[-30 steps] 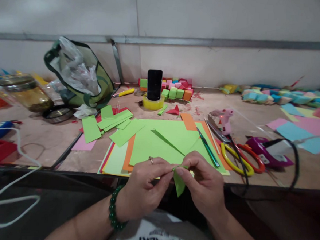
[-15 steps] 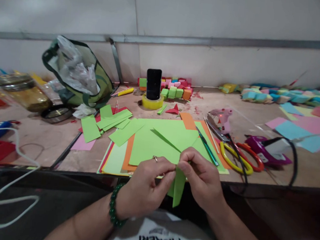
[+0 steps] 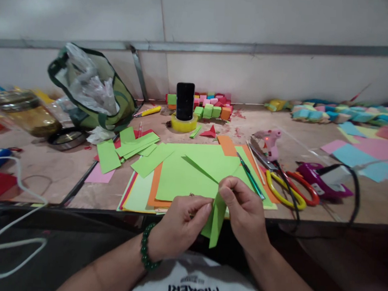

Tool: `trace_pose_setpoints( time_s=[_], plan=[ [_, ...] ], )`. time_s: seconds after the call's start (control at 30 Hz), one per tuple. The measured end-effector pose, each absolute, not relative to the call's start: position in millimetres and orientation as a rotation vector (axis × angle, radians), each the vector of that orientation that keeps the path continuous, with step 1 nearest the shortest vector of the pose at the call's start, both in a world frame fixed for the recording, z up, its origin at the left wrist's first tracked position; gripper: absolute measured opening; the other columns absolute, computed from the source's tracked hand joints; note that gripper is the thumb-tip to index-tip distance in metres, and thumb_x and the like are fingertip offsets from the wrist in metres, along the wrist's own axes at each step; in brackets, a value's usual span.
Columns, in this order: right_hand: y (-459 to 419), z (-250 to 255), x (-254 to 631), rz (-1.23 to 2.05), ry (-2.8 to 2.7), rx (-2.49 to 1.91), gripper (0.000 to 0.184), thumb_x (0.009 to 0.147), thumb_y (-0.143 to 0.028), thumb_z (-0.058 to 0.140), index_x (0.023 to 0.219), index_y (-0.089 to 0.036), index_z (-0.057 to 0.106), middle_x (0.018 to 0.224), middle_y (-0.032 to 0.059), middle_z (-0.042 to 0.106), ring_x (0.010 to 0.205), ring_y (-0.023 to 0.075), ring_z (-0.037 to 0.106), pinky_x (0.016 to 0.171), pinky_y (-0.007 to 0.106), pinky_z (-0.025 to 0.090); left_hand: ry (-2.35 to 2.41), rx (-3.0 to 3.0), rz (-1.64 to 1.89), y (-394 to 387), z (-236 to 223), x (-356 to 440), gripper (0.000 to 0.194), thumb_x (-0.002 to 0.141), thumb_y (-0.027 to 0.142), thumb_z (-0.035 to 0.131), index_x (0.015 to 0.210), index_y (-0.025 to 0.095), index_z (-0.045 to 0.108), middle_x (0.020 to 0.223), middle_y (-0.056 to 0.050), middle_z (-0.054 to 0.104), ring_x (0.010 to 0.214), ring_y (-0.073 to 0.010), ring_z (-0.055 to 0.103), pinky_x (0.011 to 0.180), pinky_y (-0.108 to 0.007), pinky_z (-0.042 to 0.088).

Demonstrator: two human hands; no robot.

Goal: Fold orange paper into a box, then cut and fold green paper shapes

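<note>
A folded strip of green paper (image 3: 218,222) hangs between my two hands, just off the table's front edge. My left hand (image 3: 185,222), with a ring and a green bead bracelet (image 3: 147,247) at the wrist, pinches its left side between thumb and forefinger. At the upper right end, my right hand (image 3: 242,208) grips the fold with thumb and fingers. My fingers hide part of the strip. Beyond the hands lies a large green sheet (image 3: 178,180) on a stack of coloured sheets. A teal pen-shaped tool (image 3: 251,178) rests on its right side.
Cut green strips (image 3: 137,146) lie to the left. At right are yellow-and-red-handled scissors (image 3: 285,192), a pink glue gun (image 3: 272,142) and a purple device (image 3: 324,183) with a cable. A phone (image 3: 184,101) stands behind, near folded paper blocks (image 3: 212,111). A bag (image 3: 117,100) leans back left.
My left hand has shifted slightly right and down, and more of the green strip shows between the hands. My right hand keeps its pinch. The view has moved a little.
</note>
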State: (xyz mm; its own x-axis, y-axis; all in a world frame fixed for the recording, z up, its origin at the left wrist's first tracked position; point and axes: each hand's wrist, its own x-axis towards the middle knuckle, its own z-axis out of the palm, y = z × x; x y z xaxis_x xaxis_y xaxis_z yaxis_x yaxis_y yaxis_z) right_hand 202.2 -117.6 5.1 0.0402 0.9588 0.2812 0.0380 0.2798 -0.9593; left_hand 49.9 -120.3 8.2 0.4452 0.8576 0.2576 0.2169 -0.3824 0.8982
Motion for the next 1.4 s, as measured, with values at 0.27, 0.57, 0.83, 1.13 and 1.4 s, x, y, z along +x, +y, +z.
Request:
trace_pose_setpoints(
  time_s=[0.27, 0.57, 0.83, 1.13, 1.4],
  plan=[
    [-117.9, 3.9, 199.3, 0.962, -1.253, -1.035, 0.023, 0.085, -0.038, 0.059, 0.073, -0.02, 0.052, 0.059, -0.0052, 0.043, 0.051, 0.0086, 0.038, 0.044, 0.02, 0.033, 0.923, 1.737, 0.995, -121.0, 4.2, 52.9, 0.03, 0.089, 0.029, 0.047, 0.072, 0.013, 0.068, 0.059, -0.002, 0.06, 0.058, -0.0122, 0.053, 0.056, -0.021, 0.045],
    [-123.9, 2.8, 191.9, 0.968, -1.219, -0.945, 0.019, 0.088, -0.036, 0.057, 0.079, -0.02, 0.054, 0.069, 0.0009, 0.065, 0.058, 0.0119, 0.059, 0.053, 0.023, 0.05, 0.96, 1.52, 0.939, -118.5, -0.8, 60.1, 0.023, 0.078, 0.027, 0.058, 0.063, 0.011, 0.061, 0.055, 0.002, 0.048, 0.052, -0.0079, 0.039, 0.05, -0.019, 0.036],
    [-132.1, 1.4, 188.5, 0.983, -1.178, -0.854, 0.015, 0.09, -0.031, 0.056, 0.079, -0.02, 0.055, 0.069, 0.0005, 0.066, 0.056, 0.011, 0.06, 0.05, 0.021, 0.05, 0.887, 1.459, 0.872, -121.7, -6.6, 62.0, 0.022, 0.077, 0.029, 0.061, 0.064, 0.01, 0.062, 0.056, 0.003, 0.042, 0.054, -0.0077, 0.035, 0.05, -0.02, 0.033],
    [-127.9, 0.6, 189.0, 1.005, -1.025, -0.822, 0.014, 0.09, -0.03, 0.057, 0.079, -0.02, 0.056, 0.069, -0.0015, 0.061, 0.054, 0.0086, 0.053, 0.049, 0.02, 0.043, 1.009, 1.687, 0.845, -127.6, -6.4, 59.1, 0.028, 0.076, 0.021, 0.057, 0.05, 0.014, 0.048, 0.048, 0.005, 0.037, 0.047, -0.0064, 0.03, 0.044, -0.019, 0.027],
    [-119.5, -0.2, 190.0, 0.929, -1.022, -0.855, 0.013, 0.089, -0.03, 0.059, 0.08, -0.02, 0.056, 0.066, -0.0028, 0.063, 0.061, 0.0088, 0.059, 0.057, 0.018, 0.046, 1.017, 1.957, 0.823, -131.4, -10.2, 56.9, 0.025, 0.067, 0.004, 0.049, 0.05, 0.016, 0.035, 0.048, 0.007, 0.034, 0.047, -0.0062, 0.028, 0.048, -0.02, 0.024]
  ],
)
